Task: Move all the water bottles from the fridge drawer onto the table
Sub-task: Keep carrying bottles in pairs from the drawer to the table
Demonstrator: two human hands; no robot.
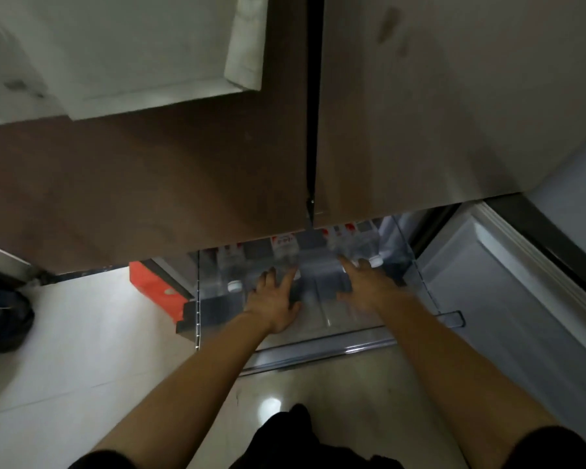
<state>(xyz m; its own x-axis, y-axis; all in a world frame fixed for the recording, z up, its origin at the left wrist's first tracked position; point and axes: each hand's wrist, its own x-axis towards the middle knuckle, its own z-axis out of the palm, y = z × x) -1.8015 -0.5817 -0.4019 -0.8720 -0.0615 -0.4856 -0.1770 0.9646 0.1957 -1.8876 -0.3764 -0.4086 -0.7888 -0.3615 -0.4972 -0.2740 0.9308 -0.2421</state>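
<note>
Head view, looking down into a pulled-out clear plastic fridge drawer [352, 346] below brown fridge doors [183, 181]. Clear water bottles [232, 270] w/ white caps and red-and-white labels [285, 240] lie along the drawer's back edge. One group is toward the left back corner, and a second group [356, 247] is toward the right back corner.

The left hand [273, 301] is spread wide w/ straight fingers over the left group and holds nothing; can't tell if it touches a bottle. The right hand [366, 286] is motion-blurred, w/ fingers stretched toward a white cap [375, 262] near the right back corner; it is also empty.

Tip: prob. best to wrap each hand round a bottle's body, not the cap, then lift it clear of the drawer's front edge before turning. Cold plastic may be slippery. The table isn't in view.

Labels: a red block above white w/ dark print, too blurred to read; no brand legible.
</note>
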